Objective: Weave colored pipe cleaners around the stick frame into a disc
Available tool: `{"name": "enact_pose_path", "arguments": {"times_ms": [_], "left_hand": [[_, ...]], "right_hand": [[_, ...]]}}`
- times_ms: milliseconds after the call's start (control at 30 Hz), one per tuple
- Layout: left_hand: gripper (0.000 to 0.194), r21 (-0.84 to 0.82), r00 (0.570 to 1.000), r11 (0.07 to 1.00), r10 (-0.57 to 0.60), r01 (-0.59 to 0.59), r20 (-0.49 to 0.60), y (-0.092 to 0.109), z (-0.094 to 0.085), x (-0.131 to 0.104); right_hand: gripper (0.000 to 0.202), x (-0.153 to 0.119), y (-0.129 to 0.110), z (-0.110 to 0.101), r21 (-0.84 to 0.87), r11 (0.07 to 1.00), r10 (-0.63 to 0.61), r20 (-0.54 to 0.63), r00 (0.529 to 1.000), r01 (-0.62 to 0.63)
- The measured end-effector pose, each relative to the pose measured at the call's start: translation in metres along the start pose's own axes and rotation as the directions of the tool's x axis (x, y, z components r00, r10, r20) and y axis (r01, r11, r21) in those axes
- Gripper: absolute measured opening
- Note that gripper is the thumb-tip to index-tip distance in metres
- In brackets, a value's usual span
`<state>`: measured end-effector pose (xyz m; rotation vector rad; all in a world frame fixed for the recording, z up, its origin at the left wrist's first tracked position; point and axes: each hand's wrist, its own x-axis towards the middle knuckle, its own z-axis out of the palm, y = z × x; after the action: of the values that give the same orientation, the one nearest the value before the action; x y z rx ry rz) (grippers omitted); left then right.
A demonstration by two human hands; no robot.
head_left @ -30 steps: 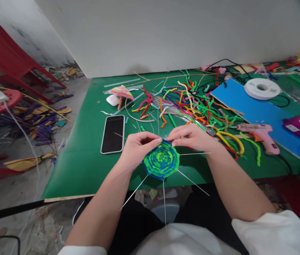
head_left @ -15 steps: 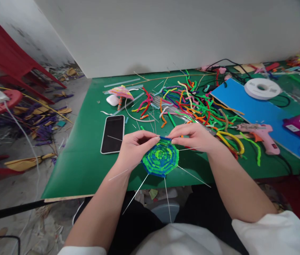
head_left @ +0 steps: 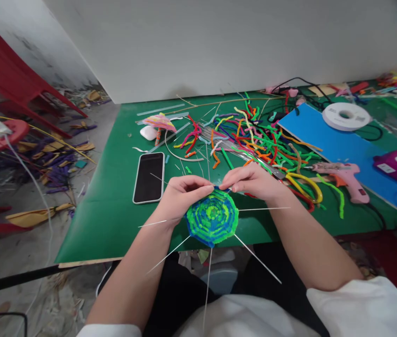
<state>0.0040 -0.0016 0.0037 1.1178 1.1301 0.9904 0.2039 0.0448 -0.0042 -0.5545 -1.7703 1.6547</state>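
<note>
The green-and-blue disc (head_left: 213, 214), at the lower centre of the frame, has turned its face more fully to view, while the left hand (head_left: 188, 193) and right hand (head_left: 251, 181) both keep pinching its upper edge, so work apparently continues there; counted: one disc, at least six thin rods (head_left: 258, 259) jutting out, one phone (head_left: 148, 178), one pink glue gun (head_left: 352, 181), one white spool (head_left: 358, 117), fuzzy strips (head_left: 268, 149) too tangled to count

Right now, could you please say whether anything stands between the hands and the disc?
Nothing visible does: the left hand and right hand both touch the disc at its far edge. The phone lies left of them.
</note>
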Motion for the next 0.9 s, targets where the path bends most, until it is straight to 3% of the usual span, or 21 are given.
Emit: {"name": "enact_pose_path", "arguments": {"times_ms": [267,400,700,900], "left_hand": [[0.012,-0.052,0.997,0.998,-0.044,0.047,0.062,0.0,0.001,0.0],[0.013,-0.025,0.998,0.999,-0.04,0.041,0.058,-0.002,0.002,0.0],[0.013,-0.015,1.0,1.0,-0.001,0.001,0.006,-0.002,0.002,-0.001],[0.015,0.077,0.996,0.994,0.083,-0.08,-0.038,-0.001,0.003,-0.003]], "right_hand": [[0.014,0.002,0.013,0.005,0.164,0.984,-0.085,0.055,0.995,0.075],[0.012,0.003,0.011,0.009,0.187,0.981,-0.058,0.045,0.997,0.049],[0.021,0.001,0.0,0.01,0.041,0.999,-0.014,-0.041,0.999,0.016],[0.025,-0.003,-0.014,0.01,-0.109,0.989,0.089,-0.084,0.993,-0.098]]}}
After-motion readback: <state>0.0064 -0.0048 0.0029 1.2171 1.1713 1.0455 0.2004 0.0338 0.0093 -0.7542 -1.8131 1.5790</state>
